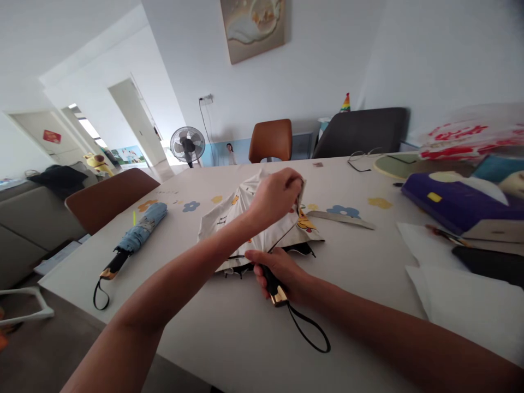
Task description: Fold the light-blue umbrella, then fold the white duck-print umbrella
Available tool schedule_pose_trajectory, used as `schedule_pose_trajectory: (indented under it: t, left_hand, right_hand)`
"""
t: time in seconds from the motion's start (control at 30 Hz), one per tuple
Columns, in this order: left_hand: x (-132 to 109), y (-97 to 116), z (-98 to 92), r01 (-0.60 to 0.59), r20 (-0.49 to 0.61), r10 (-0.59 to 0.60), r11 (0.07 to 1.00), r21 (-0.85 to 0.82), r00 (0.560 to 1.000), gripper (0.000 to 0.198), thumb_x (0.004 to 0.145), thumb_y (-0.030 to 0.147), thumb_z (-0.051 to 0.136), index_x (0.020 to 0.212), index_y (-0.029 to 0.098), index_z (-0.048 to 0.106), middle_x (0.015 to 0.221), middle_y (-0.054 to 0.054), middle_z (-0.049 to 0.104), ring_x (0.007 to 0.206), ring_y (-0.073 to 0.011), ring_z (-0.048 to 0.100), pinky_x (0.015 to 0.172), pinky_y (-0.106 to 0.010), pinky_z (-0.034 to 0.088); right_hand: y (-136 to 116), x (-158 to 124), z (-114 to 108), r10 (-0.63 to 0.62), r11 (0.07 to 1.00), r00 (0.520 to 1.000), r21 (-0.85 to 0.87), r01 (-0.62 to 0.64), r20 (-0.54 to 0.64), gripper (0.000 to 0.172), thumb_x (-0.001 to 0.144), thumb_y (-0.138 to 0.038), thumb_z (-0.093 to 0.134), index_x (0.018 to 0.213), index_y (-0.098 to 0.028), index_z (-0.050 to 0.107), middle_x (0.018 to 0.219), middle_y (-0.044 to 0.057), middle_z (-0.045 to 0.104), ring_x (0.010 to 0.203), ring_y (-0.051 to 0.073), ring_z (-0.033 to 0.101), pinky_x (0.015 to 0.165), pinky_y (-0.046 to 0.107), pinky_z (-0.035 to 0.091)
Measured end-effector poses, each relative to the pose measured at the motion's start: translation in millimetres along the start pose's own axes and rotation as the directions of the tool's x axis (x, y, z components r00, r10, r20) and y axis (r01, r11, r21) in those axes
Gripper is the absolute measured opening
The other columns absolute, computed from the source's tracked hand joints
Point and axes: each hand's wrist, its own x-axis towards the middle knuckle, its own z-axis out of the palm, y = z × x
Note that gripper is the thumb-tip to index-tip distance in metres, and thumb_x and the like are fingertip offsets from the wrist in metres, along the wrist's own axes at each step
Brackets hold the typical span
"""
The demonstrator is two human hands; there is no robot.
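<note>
A white folding umbrella point(229, 221) with cartoon prints lies half collapsed on the white table point(229, 327). My left hand point(275, 197) is closed in a pinch on a fold of the canopy cloth, lifted a little above the table. My right hand point(278, 270) is wrapped round the umbrella's black handle, whose gold end and black wrist strap point(309, 330) stick out toward me.
A folded blue umbrella point(137, 236) lies at the table's left edge. On the right are a purple box point(454, 204), white papers point(466, 305) and a dark tablet point(491, 262). Glasses point(360, 158) lie at the back. Brown chairs point(108, 196) stand around; a fan point(187, 144) is behind.
</note>
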Motion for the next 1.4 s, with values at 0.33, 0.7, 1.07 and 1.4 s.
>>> schedule_pose_trajectory:
  t: [0.33,0.7,1.07,1.4]
  left_hand:
    - [-7,-25,-16.7,0.091,0.023,-0.088,0.986,-0.140,0.996,0.027,0.077,0.018,0.050,0.102,0.013,0.055,0.099,-0.011,0.064,0.085,-0.0147,0.061,0.068,-0.026,0.051]
    - [-46,-67,-65.6,0.195,-0.209,-0.197,0.980,-0.029,0.958,0.019,0.075,0.020,0.049,0.089,0.013,0.060,0.092,-0.009,0.065,0.083,-0.0151,0.061,0.073,-0.031,0.051]
    - [34,-56,-11.9,-0.409,0.542,0.003,0.660,0.630,0.840,0.062,0.067,-0.002,0.039,0.124,0.023,0.045,0.134,-0.007,0.044,0.128,-0.0216,0.030,0.103,-0.059,0.001]
    - [87,-79,-47.3,-0.010,0.277,-0.377,0.577,0.816,0.884,0.046,0.071,0.024,0.051,0.116,0.019,0.055,0.116,-0.010,0.059,0.102,-0.0257,0.053,0.091,-0.042,0.036]
  right_hand:
    - [-5,-3,2,0.035,0.982,0.999,0.185,-0.034,-0.005,0.037,0.087,-0.040,0.042,0.059,-0.017,0.042,0.047,-0.005,0.042,0.033,0.007,0.038,0.029,0.021,0.039]
    - [3,6,-3,-0.009,0.984,0.999,0.180,0.003,0.036,0.037,0.085,-0.041,0.046,0.059,-0.015,0.046,0.050,-0.004,0.043,0.035,0.007,0.041,0.029,0.022,0.041]
    - [-4,-2,1,0.109,0.992,0.994,0.066,-0.108,-0.014,0.041,0.087,-0.041,0.041,0.054,-0.016,0.043,0.041,-0.002,0.044,0.031,0.008,0.040,0.030,0.021,0.040]
    - [0,4,1,0.059,0.991,0.998,0.117,-0.059,-0.003,0.037,0.088,-0.033,0.040,0.056,-0.016,0.042,0.043,-0.004,0.042,0.031,0.008,0.040,0.028,0.022,0.041]
